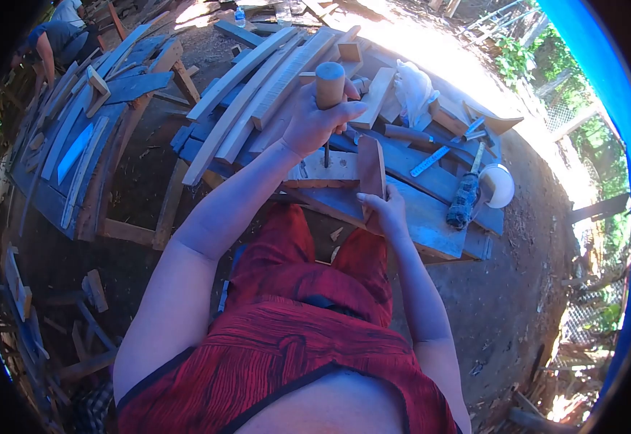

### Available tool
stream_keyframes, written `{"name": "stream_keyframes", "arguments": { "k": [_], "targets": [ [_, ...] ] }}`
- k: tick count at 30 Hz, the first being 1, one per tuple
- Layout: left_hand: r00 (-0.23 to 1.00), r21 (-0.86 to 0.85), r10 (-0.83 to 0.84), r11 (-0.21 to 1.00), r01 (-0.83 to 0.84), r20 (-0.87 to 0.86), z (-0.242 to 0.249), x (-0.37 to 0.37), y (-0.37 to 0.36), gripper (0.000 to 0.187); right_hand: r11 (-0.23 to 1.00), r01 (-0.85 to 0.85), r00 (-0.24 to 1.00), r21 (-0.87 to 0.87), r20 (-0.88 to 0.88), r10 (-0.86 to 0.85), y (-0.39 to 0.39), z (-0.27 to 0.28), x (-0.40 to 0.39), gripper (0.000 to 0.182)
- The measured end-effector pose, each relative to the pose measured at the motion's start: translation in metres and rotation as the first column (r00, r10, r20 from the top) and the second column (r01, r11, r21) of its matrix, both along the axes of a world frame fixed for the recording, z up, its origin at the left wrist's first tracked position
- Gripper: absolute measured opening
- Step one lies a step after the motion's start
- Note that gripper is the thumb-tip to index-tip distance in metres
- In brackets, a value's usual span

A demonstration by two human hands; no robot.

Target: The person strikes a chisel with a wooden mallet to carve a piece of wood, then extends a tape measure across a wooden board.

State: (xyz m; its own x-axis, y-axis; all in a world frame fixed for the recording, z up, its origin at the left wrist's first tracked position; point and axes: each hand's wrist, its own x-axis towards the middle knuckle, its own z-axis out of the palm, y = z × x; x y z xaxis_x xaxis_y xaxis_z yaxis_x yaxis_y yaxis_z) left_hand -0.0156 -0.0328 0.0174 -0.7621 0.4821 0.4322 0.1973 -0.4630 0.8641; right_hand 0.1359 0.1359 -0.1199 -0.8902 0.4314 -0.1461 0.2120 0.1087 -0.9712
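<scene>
My left hand (319, 119) is closed round a tool with a thick round wooden handle (330, 85). Its thin dark metal shaft (326, 153) points straight down at a pale wood block (330, 169); I cannot make out the tip's shape. My right hand (386, 210) grips the near end of a short reddish-brown wood piece (371, 168), thumb on its face. This piece stands against the right end of the pale block. Both lie at the near edge of a plank-topped workbench (431, 235), just beyond my knees.
Long wood strips (258, 87) cover the bench's left side. To the right lie a dark-handled tool (464, 199), a white round container (500, 186), a blue-white strip (430, 161) and a plastic bag (413, 90). Another person (59, 43) bends over a second wood-laden bench (117, 155).
</scene>
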Motion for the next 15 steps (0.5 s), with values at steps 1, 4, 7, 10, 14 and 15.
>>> {"name": "stream_keyframes", "arguments": {
  "k": [1, 4, 7, 10, 14, 15],
  "targets": [
    [0.999, -0.017, -0.042, 0.999, 0.042, -0.012, 0.001, 0.0, 0.0, 0.021, 1.0, -0.001, 1.0, -0.001, 0.0, 0.001, 0.001, -0.002, 0.0, 0.052],
    [0.992, -0.034, -0.121, 0.992, 0.12, -0.018, 0.002, -0.003, 0.001, 0.021, 1.0, -0.005, 1.0, -0.006, 0.007, 0.006, 0.001, -0.002, -0.001, 0.052],
    [0.979, -0.03, -0.203, 0.979, 0.204, 0.004, 0.003, -0.006, 0.004, 0.02, 1.0, 0.001, 1.0, -0.023, 0.007, -0.001, 0.0, 0.002, 0.0, 0.051],
    [0.966, -0.04, -0.257, 0.965, 0.258, 0.023, 0.003, -0.002, 0.005, 0.018, 0.999, 0.005, 1.0, -0.046, 0.001, -0.005, -0.003, 0.005, 0.002, 0.05],
    [0.949, -0.089, -0.311, 0.948, 0.306, -0.048, 0.005, 0.003, 0.009, 0.018, 0.997, -0.001, 0.999, -0.071, -0.034, -0.001, 0.001, 0.001, 0.001, 0.048],
    [0.944, -0.08, -0.323, 0.945, 0.317, -0.068, 0.006, 0.003, 0.009, 0.018, 0.998, 0.01, 0.999, -0.057, -0.05, -0.013, 0.005, 0.009, 0.003, 0.048]
  ]
}}
